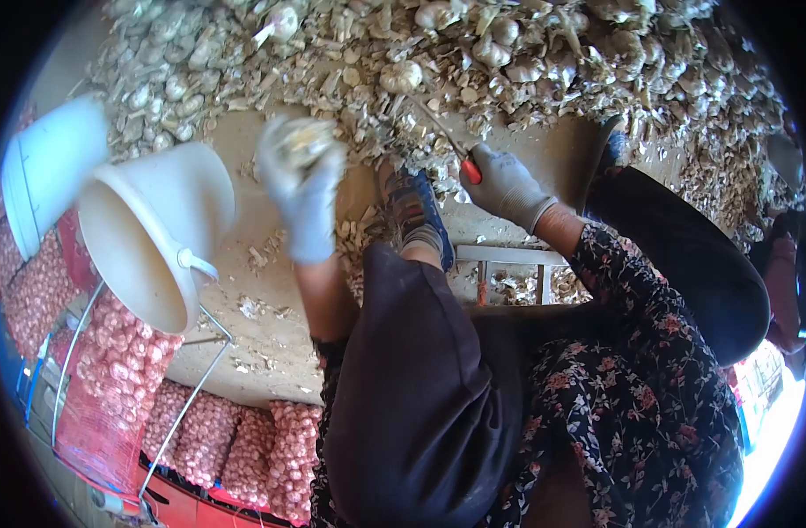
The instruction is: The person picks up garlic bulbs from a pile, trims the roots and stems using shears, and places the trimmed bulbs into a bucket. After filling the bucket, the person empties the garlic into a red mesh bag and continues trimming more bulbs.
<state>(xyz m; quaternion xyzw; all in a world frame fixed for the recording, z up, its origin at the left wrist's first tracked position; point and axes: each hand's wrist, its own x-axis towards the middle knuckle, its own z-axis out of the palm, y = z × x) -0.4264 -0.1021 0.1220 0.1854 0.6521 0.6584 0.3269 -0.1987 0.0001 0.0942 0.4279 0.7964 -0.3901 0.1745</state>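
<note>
Both hands gloved in grey, 2 arms reaching forward from the body. Left forearm comes up beside the left knee, wrist about straight, left hand (301, 189) raised, fingers toward the heap. Motion blur on it. Fingers curled round a pale bundle (306, 141), likely garlic; blur hides exact finger placement and whether it's 1 piece or several. Right forearm angles in from the right, floral sleeve (632, 273) pushed back off the wrist, back of right hand (507, 187) up. Right fingers closed around the red handle of a thin metal tool (471, 171); its shaft slants up and left to the edge of the heap, tip near a loose bulb (401, 77), contact can't be told. The 2 hands are well apart, left shoe (409, 207) between and slightly below.

Garlic heap (187, 66): bulbs, stalks and dry skins across the top of the view, beyond both hands. Scraps on floor near the feet. White bucket (196, 189) left of the left hand, tilted, mouth facing down-left; light blue bucket (59, 163) farther left, also tilted. Below: red mesh bag (125, 361) with bulbs inside, at a metal frame (190, 405); row of filled mesh bags (244, 449) to its right.
</note>
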